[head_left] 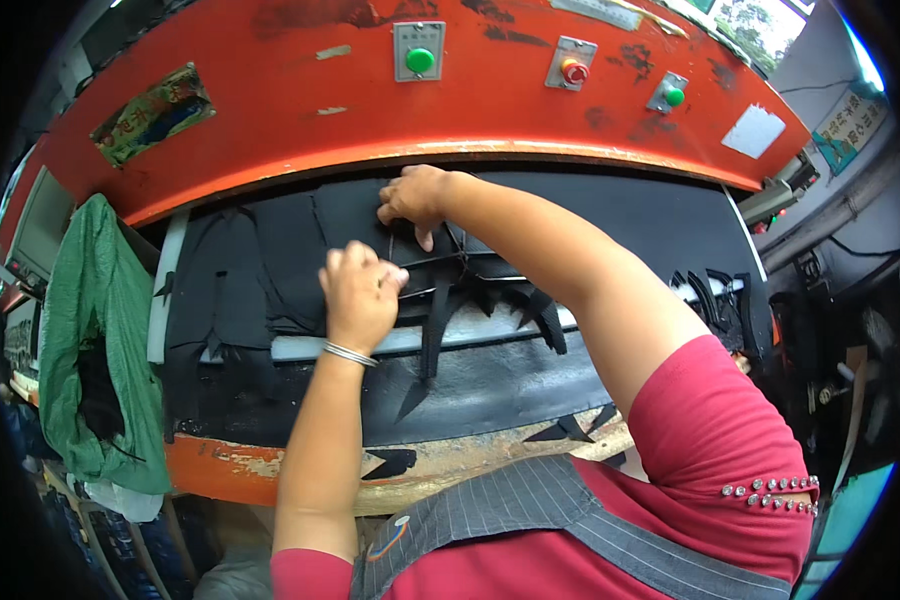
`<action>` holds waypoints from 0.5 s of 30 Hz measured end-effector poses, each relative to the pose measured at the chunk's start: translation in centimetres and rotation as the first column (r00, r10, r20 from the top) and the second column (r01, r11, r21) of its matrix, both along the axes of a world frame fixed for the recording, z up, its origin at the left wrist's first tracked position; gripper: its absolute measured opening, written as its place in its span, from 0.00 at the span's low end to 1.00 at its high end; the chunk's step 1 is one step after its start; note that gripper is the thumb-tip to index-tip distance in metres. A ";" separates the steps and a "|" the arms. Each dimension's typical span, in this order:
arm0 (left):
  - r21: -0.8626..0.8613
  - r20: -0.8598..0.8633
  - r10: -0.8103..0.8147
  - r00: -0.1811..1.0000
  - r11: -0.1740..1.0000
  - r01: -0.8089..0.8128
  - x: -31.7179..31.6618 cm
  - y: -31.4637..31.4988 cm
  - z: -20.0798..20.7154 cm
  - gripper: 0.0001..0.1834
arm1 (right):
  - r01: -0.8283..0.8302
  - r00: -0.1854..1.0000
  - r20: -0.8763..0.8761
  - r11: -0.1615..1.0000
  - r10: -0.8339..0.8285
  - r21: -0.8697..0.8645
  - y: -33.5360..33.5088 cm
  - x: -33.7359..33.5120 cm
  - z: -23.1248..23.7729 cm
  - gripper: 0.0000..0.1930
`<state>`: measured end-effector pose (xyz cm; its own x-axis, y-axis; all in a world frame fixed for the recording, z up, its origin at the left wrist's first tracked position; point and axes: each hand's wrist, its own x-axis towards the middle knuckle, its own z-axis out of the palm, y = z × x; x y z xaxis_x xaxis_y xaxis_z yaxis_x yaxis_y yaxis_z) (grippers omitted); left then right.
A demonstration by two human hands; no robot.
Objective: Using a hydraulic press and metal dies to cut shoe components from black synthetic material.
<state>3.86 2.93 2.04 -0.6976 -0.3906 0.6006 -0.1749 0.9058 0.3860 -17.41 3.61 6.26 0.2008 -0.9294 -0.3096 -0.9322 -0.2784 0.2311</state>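
We look down on a cutting press with an orange-red head (370,110) arching across the top of the view, set with green and red push buttons. Below it lies the press bed (490,385), dark and worn, with a white cutting board (300,347) running along it. Spread over the board is a sheet of black material (260,260), already cut through in many places, so that thin strips and pointed scraps (425,345) hang over the board's near edge.

Our left hand (360,295), a silver bangle (350,354) at the wrist, rests near the middle of the board with its fingers curled closed on the black sheet, seemingly pinching a fold of it. Our right hand (415,195) reaches further in, to the far edge of the bed just under the press head, fingers bent and pressed down on what looks like a thin metal cutting frame (440,262); we cannot tell if it grips the frame or only steadies it.

We judge the black sheet to be light, limp and floppy, likely thin leather or synthetic fabric. It drapes and wrinkles, so it is best taken by a pinch at an uncut edge. The narrow leftover strips would probably stretch or tear if pulled.

A green cloth (100,330) hangs at the left end of the bed.
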 end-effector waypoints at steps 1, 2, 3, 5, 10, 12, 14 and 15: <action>0.001 0.011 -0.058 0.998 0.998 0.058 -0.4 0.0 2.2 0.07 | -0.006 1.000 0.025 1.000 0.006 0.002 -0.1 -0.4 -0.1 0.36; -0.004 0.018 -0.103 0.995 0.995 0.103 -0.6 -0.1 3.3 0.09 | -0.023 0.999 0.031 1.000 0.023 -0.004 -0.4 -0.6 0.0 0.36; -0.001 0.018 -0.108 0.994 0.994 0.108 -0.8 0.1 3.1 0.09 | -0.009 0.999 0.033 1.000 0.009 -0.004 -0.2 -0.6 -0.2 0.37; 0.456 0.040 -0.272 0.961 0.861 0.225 -1.1 -0.1 2.1 0.12 | 0.037 0.997 0.062 0.999 -0.035 -0.032 0.3 -0.2 -0.6 0.38; 0.341 0.071 -0.097 0.993 0.938 0.068 0.6 -0.7 -3.4 0.12 | 0.078 0.979 0.196 0.989 -0.052 -0.127 0.6 0.3 -0.7 0.38; 0.339 0.031 -0.153 0.988 0.931 0.133 1.4 -0.5 -3.0 0.11 | 0.074 0.976 0.214 0.990 -0.047 -0.117 0.4 0.8 -0.3 0.38; 0.179 0.010 -0.142 0.990 0.974 0.138 3.2 0.8 -1.5 0.08 | 0.128 0.977 0.182 0.988 -0.111 -0.086 1.4 0.9 -0.8 0.39; 0.055 0.101 -0.178 0.979 0.983 0.173 4.3 1.3 0.4 0.07 | 0.174 0.969 0.186 0.983 -0.162 -0.054 1.9 0.3 -1.0 0.40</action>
<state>8.14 4.26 2.45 -0.8163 -0.2816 0.5043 -0.0565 0.9078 0.4156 -17.13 5.47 5.24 0.0865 -0.9724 -0.2166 -0.9922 -0.1036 0.0686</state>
